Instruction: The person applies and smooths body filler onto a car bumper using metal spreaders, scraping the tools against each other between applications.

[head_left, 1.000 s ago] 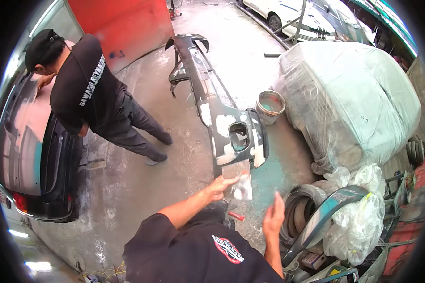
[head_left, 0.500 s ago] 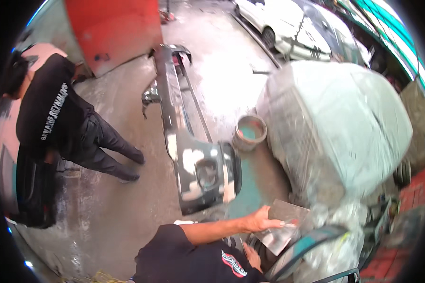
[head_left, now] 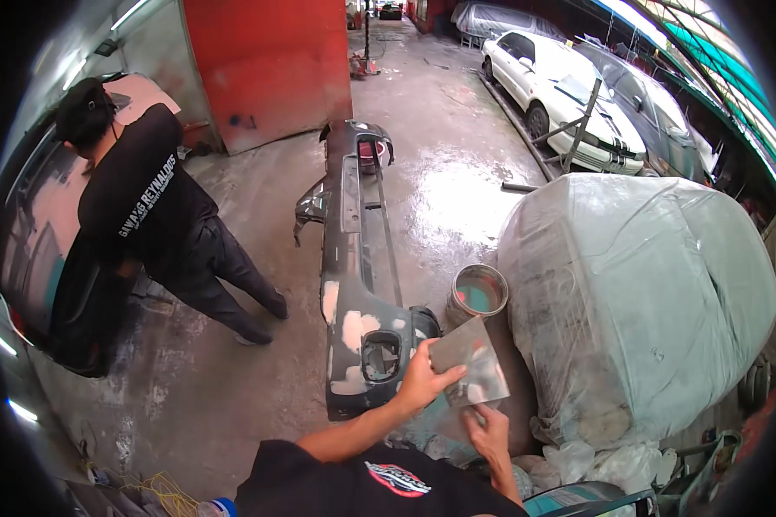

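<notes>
My left hand (head_left: 422, 382) grips a flat, square grey metal plate (head_left: 463, 356) by its left edge, thumb on top. The plate is tilted and has a pale smear or shine near its lower part. Just below its lower edge is my right hand (head_left: 490, 431), its fingers curled together. Whatever those fingers hold, if anything, is too small or hidden to name. Beyond my hands a dark car bumper (head_left: 343, 289) with pale filler patches stretches away from me. A round metal can (head_left: 502, 297) with turquoise and red inside stands past the plate.
A car under a pale plastic sheet (head_left: 638, 276) fills the right. At left a person (head_left: 155, 198) in dark clothes leans over a partly sanded car (head_left: 39, 202). A red panel (head_left: 263, 69) stands behind. A white car (head_left: 552, 77) is parked far right. Yellow cord (head_left: 159, 493) lies lower left.
My left hand has brought the plate up and to the left. My right hand has come up to the plate's lower edge. The view has tilted upward, showing more of the far workshop.
</notes>
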